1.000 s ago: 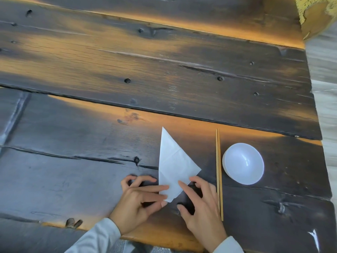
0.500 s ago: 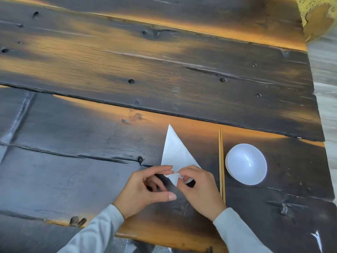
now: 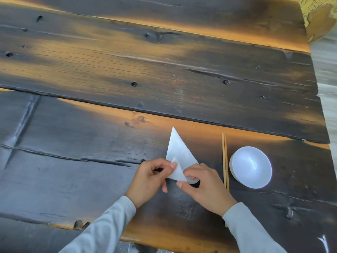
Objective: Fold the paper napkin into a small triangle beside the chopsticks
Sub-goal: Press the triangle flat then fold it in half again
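Both hands pinch the napkin [image 3: 179,148] left of the chopsticks [image 3: 225,159].
Left hand [image 3: 151,177] and right hand [image 3: 204,187] grip its near corner, apparently lifted.

You are viewing a dim scene in which warm orange light falls in uneven bands across the dark plank table [image 3: 164,73], while the near left planks read cool blue-grey. The white bowl [image 3: 250,167] shows a small glare spot inside, and the hands cast only soft, short shadows. Note the wide-angle bowing of plank seams toward the edges and the smeared floor [image 3: 326,73] at right.
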